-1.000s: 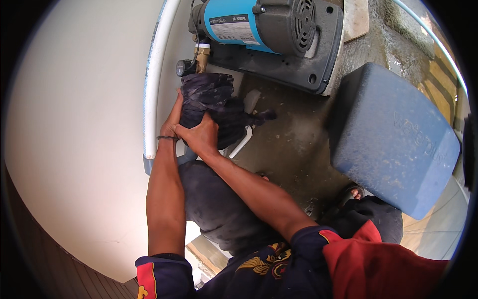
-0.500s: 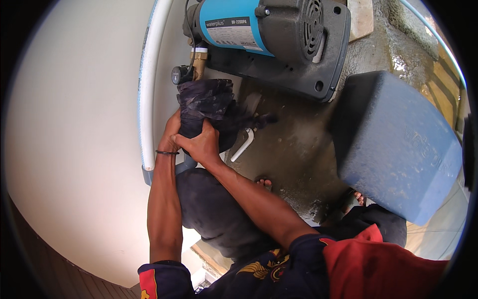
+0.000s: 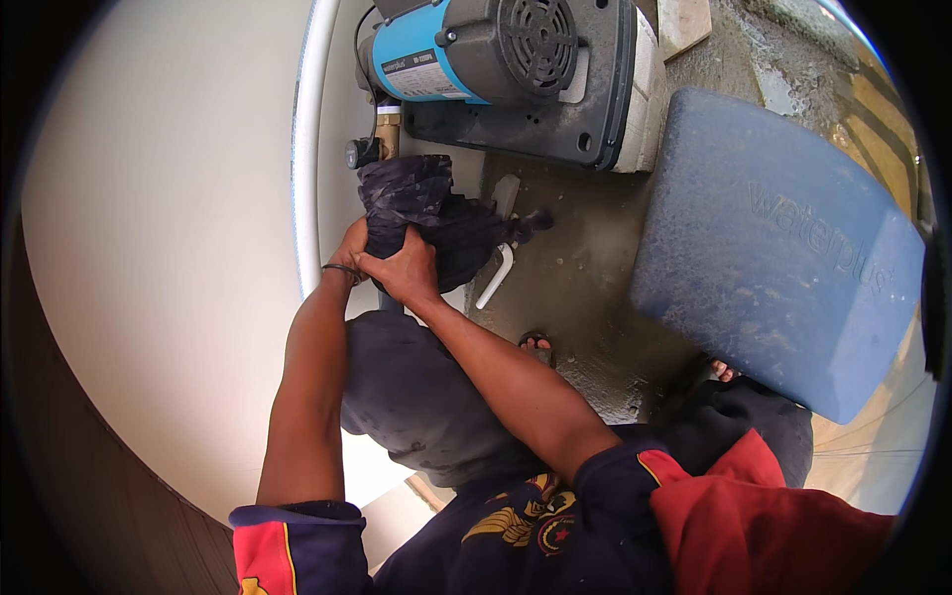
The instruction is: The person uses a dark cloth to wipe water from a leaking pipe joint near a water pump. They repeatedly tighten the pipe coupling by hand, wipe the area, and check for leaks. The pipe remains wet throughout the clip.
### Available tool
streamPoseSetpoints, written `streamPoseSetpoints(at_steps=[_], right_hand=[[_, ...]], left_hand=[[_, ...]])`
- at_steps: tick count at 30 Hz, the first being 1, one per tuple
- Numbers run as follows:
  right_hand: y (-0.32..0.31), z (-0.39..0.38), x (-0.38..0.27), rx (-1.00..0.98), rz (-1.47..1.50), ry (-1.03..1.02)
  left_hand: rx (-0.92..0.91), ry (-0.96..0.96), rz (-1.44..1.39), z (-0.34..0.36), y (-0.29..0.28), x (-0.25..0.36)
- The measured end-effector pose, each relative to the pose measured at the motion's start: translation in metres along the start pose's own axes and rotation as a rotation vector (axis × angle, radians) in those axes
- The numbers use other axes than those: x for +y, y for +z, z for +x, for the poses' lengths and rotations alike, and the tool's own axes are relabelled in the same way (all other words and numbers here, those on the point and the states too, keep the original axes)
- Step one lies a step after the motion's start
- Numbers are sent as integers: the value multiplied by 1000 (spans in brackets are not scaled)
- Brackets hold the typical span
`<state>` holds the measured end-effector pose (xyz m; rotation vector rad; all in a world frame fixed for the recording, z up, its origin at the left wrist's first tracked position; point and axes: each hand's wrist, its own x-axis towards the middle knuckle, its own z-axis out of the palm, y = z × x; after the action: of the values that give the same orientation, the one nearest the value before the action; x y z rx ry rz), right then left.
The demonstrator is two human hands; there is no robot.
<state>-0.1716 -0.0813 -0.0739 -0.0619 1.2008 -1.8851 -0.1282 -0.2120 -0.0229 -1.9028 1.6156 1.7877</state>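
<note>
left hand (image 3: 349, 248): fingers clenched | right hand (image 3: 402, 273): fingers clenched, arms extended

We see a rough grey concrete floor (image 3: 585, 288), stained and patchy, with damp-looking marks toward its far edge. At the far edge stands a blue and dark grey water pump (image 3: 496, 59) on a pale block, close against the white wall at the floor's left edge. Toward the right edge lies a large blue-grey plastic cover (image 3: 783, 258), dusty, resting flat on the concrete. Near the middle a short white bent pipe piece (image 3: 496, 276) lies on the floor just in front of the pump. Nearer us, a sandalled foot (image 3: 536, 346) stands on the concrete.
</note>
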Motion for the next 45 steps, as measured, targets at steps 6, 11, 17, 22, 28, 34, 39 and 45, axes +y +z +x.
streamPoseSetpoints(at_steps=[6,11,17,22,28,34,39,45], right_hand=[[4,0,7,-28,34,-37],[10,-1,12,33,15,-43],[16,-3,18,76,-16,-82],[23,-4,17,169,-95,-63],[27,-6,16,215,-56,-73],[23,-5,13,235,3,-112],[22,-4,16,173,-46,-49],[25,1,21,232,-24,-165]], left_hand=[[8,-64,104,2,-2,4],[5,-75,143,6,-1,7],[-3,-66,168,14,3,16],[-1,-68,190,18,8,17],[-8,-61,216,19,10,17],[-18,-53,245,17,12,18],[-27,-50,273,17,14,19],[-26,-47,298,11,12,15]])
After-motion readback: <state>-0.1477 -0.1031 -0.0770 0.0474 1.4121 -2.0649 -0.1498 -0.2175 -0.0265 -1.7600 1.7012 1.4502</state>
